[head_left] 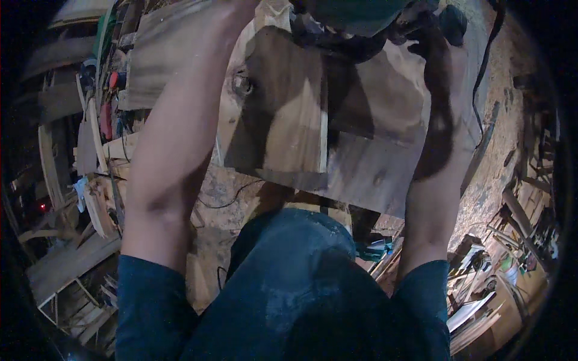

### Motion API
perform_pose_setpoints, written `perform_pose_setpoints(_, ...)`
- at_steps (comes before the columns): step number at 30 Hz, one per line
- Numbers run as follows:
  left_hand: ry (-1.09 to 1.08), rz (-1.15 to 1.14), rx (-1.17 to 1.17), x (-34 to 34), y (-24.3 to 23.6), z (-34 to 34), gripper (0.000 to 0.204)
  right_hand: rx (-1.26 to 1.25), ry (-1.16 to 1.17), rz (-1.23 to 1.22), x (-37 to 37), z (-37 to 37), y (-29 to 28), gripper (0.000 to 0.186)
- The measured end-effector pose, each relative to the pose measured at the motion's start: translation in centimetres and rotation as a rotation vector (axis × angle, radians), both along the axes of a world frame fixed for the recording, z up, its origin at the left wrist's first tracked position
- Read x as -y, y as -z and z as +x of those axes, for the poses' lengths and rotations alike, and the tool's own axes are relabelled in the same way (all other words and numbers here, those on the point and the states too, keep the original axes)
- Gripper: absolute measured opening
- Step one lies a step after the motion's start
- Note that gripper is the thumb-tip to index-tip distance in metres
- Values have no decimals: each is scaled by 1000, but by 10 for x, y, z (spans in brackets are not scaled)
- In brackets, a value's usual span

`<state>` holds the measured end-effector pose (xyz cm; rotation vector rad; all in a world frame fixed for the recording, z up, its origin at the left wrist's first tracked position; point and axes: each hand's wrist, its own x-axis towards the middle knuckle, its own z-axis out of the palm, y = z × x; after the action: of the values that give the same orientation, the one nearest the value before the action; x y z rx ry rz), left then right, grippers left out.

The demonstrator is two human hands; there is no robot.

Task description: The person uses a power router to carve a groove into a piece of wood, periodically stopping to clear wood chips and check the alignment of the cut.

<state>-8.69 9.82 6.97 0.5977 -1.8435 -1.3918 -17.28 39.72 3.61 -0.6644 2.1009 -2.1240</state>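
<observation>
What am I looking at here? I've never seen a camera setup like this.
There's no machine: these are a person's bare arms, in one picture from a wide fisheye camera worn on the head and looking down, so straight edges bend. Wooden boards lie ahead. The right hand is at a dark green object by the top edge; shadow hides whether its fingers grip it. The left forearm runs out of the top, so what the left hand holds can't be seen.
</observation>
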Motion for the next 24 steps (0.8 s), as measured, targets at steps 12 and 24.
perform_pose_setpoints(12, 386, 343, -320, 25, 4, -17, 45, -1205, 290, 706, 31, -7, -8, 10)
perform_pose_setpoints(24, 357, -642, 916, -34, 69, 53, 58, -57, 337, -119, 50, 57, -23, 12)
